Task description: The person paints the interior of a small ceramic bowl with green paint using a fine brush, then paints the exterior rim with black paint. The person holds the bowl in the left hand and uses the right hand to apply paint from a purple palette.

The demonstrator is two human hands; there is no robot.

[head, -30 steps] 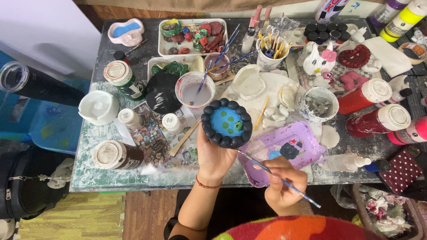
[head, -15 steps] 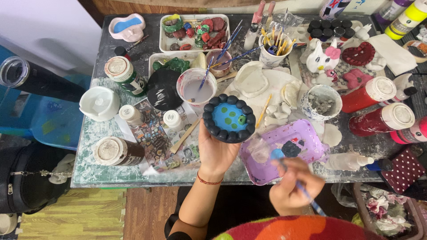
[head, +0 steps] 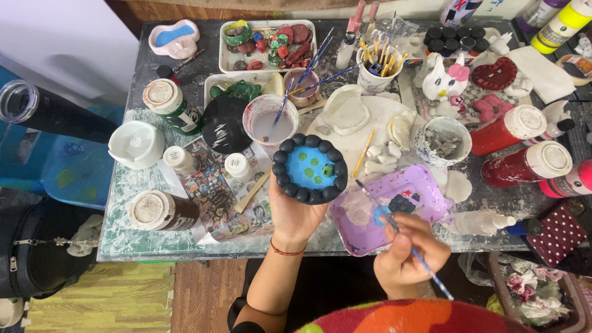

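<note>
Left hand (head: 295,216) has its grip closed under a round clay dish (head: 309,168) at frame centre — black beaded rim, blue floor, a few green dots already on. Right hand (head: 408,256) pinches a thin brush (head: 401,237), its tip in the purple palette tray (head: 425,185) on the table (head: 123,185). Painting looks well along; detailing likely remains.

Paint-smeared table (head: 123,237), wooden floor (head: 98,302)
</note>
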